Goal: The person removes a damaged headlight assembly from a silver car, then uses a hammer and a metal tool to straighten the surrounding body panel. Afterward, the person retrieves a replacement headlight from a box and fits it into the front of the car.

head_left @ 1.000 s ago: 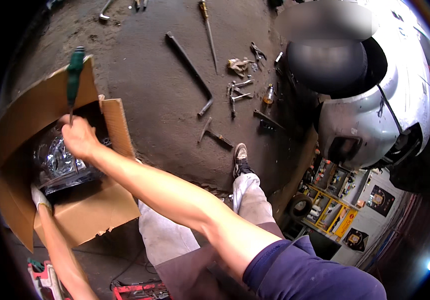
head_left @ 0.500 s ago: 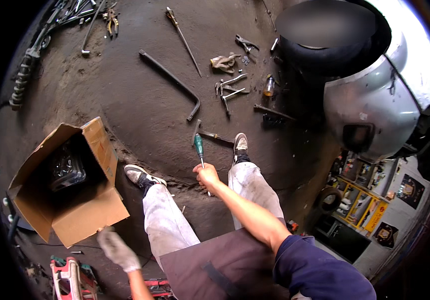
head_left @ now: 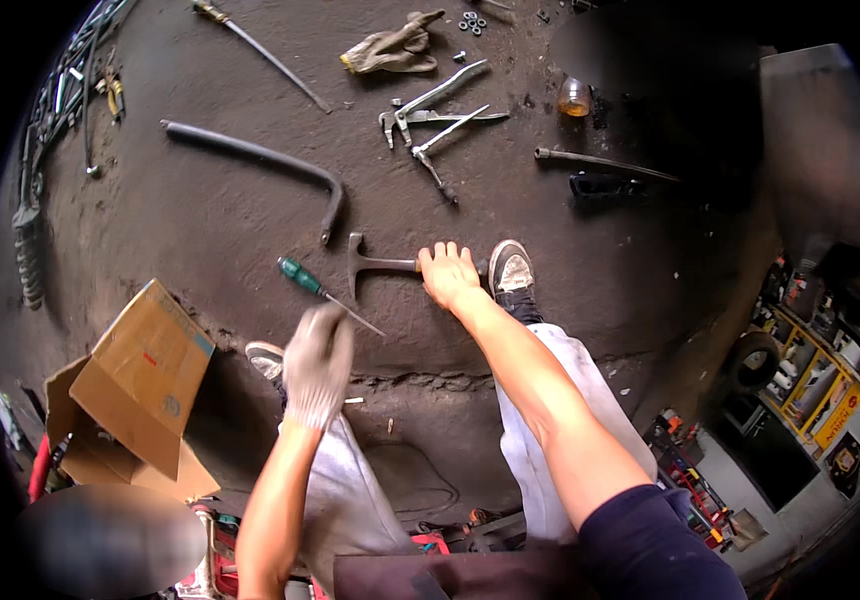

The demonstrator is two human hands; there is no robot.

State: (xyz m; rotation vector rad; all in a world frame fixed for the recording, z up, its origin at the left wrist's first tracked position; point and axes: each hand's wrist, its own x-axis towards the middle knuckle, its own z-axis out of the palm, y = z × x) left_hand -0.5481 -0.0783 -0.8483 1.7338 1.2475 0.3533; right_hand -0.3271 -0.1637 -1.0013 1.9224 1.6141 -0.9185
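Observation:
My bare right hand (head_left: 448, 272) is closed around the handle of a hammer (head_left: 368, 264) that lies on the dirt floor, its head pointing left. Just left of it lies a green-handled screwdriver (head_left: 302, 277), its shaft running down-right toward my left hand. My left hand (head_left: 318, 362) wears a light work glove and hovers, blurred, over the screwdriver's tip end. Its fingers are too smeared to read. My right shoe (head_left: 512, 270) is planted just right of the hammer hand.
An open cardboard box (head_left: 140, 385) stands at the lower left. Farther out lie a bent dark bar (head_left: 250, 160), pliers and wrenches (head_left: 430, 115), a crumpled glove (head_left: 390, 50), a long screwdriver (head_left: 260, 50), an amber jar (head_left: 573, 97) and a thin rod (head_left: 600, 162).
My right hand has let go of the green screwdriver, which now lies on the floor, and has closed on the hammer handle. My gloved left hand has come up toward the middle.

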